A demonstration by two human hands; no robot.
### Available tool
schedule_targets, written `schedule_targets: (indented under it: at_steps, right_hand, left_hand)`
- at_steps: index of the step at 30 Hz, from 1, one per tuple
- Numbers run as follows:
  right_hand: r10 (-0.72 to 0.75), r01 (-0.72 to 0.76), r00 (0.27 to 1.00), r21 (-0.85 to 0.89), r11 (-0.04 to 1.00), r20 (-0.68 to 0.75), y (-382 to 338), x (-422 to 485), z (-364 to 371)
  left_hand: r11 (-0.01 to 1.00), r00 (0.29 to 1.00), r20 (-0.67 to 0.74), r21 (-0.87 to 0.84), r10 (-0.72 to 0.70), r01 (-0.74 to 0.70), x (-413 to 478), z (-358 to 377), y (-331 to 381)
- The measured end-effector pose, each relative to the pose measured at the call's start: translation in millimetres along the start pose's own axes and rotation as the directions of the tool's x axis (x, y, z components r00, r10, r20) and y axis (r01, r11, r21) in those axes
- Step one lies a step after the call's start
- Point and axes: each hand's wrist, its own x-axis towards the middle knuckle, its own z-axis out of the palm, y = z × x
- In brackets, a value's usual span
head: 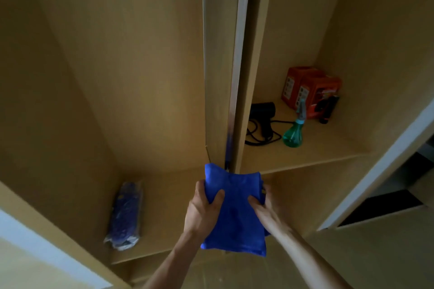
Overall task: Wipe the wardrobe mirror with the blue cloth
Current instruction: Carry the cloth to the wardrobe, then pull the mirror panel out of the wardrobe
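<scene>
A blue cloth (234,213) hangs spread between my two hands in front of the open wardrobe. My left hand (204,204) grips its left edge, thumb on the front. My right hand (263,206) grips the right edge with fingers curled behind. Straight above the cloth runs a narrow reflective strip (239,54), the edge of a wardrobe door seen end-on; the mirror face itself is not visible from here.
The right shelf (328,148) holds a green spray bottle (293,134), a black hair dryer (264,115) with cord, orange boxes (310,89). A plastic-wrapped blue bundle (125,216) lies on the lower left shelf. An open door edge (385,166) stands right.
</scene>
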Motion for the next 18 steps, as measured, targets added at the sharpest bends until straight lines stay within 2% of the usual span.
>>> schedule_targets:
  at_steps: [6,14,18]
  right_hand:
    - [-0.083,0.085,0.994,-0.026,0.996,0.066,7,19,-22]
    - [-0.17,0.205,0.958,-0.136,0.969,0.231,-6,34,-30]
    - [-0.23,0.283,0.941,-0.209,0.936,0.247,-34,36,-38]
  left_hand:
    - [0.998,0.988,-0.147,0.038,-0.04,0.046,-10,11,29]
    - [0.991,0.964,-0.237,0.086,0.118,-0.1,-22,13,76]
    - [0.986,0.931,-0.327,0.102,0.161,-0.135,-24,11,102]
